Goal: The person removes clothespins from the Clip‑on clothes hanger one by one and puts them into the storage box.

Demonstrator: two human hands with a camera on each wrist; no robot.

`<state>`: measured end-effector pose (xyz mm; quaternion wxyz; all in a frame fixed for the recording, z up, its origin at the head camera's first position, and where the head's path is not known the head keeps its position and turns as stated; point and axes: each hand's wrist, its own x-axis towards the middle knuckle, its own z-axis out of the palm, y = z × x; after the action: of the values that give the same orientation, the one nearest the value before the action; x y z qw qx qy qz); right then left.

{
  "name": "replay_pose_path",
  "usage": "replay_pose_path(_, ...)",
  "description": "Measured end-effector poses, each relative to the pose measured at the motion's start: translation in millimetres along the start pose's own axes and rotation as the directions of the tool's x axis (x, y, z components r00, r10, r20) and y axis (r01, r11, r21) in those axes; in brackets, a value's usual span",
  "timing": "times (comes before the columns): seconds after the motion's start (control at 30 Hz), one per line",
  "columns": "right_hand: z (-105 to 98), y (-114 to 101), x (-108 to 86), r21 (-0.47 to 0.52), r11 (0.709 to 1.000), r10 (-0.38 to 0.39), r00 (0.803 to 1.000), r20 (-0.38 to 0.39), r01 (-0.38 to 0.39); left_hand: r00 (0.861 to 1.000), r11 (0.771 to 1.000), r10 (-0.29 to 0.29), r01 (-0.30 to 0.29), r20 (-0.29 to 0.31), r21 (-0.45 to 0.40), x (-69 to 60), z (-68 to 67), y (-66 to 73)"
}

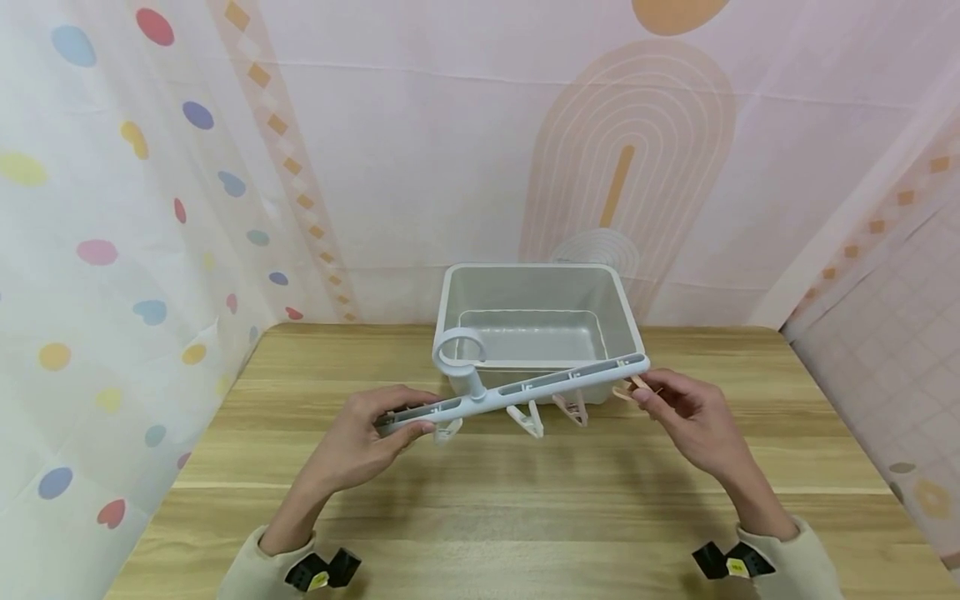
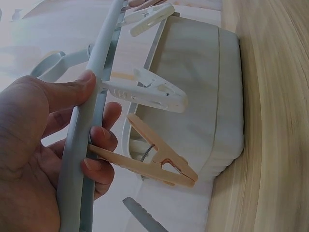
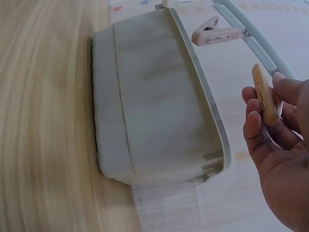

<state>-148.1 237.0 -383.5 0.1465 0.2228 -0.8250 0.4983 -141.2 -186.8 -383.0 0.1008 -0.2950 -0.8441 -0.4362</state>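
Observation:
A pale blue-grey clip hanger (image 1: 491, 403), a long slotted bar with a curved hook (image 1: 476, 385), is held slanting above the table, right end higher. My left hand (image 1: 360, 446) grips the bar near its left end, thumb on one side, fingers curled round the other. At the right end, my right hand (image 1: 697, 421) pinches a tan clothespin (image 3: 263, 92) between thumb and fingers; whether it joins the bar is hidden. Below the bar hang a tan clothespin (image 2: 164, 164), a white clothespin (image 2: 149, 94), another white clothespin (image 2: 152, 20) and a pinkish clothespin (image 3: 217, 36).
Behind the hanger, a light grey plastic bin (image 1: 540, 363) stands on the wooden table (image 1: 510, 533) near its back edge. A grey clothespin (image 2: 142, 215) shows low in the left wrist view. Patterned curtains (image 1: 420, 167) hang behind and left of the table.

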Motion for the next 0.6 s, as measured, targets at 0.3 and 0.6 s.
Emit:
replay_pose_path(0.3, -5.7, 3.7, 0.9, 0.057, 0.997, -0.054, 0.998, -0.024, 0.055, 1.000, 1.000, 0.004, -0.004, 0.001, -0.029, -1.1, -2.6, 3.3)
replay_pose_path(0.6, -5.9, 2.7, 1.0, 0.127, 0.986, -0.099, 0.992, -0.084, 0.109, 1.000, 0.996, 0.017, -0.015, 0.024, -0.087, -2.4, -2.9, 1.5)
